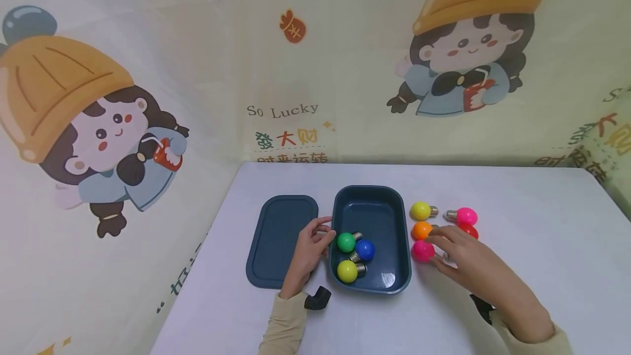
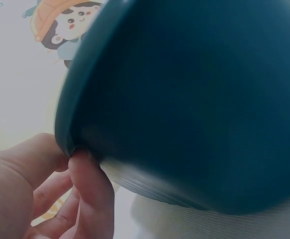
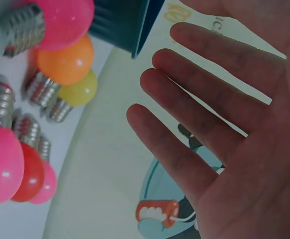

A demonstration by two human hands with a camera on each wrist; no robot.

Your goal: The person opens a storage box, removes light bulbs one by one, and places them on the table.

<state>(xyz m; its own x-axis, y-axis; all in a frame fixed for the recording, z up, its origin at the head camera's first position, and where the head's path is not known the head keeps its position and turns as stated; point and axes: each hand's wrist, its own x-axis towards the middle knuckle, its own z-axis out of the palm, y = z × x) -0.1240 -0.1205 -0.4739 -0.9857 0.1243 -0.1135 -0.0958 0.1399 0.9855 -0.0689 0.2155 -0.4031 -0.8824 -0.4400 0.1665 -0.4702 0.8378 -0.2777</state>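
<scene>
The left hand pinches the box rim; the right hand, fingers straight and apart, hangs near bulbs.

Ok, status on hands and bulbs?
Left hand pinches rim of tray. Right hand near loose bulbs, fingers straight. Three bulbs in tray. No obstruction seen.

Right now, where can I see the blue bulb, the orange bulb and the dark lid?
Blue bulb (image 1: 365, 249): head view, on its round globe.
Orange bulb (image 3: 66, 60): right wrist view, on its globe.
Dark lid (image 1: 279, 240): head view, on its flat top.
</scene>
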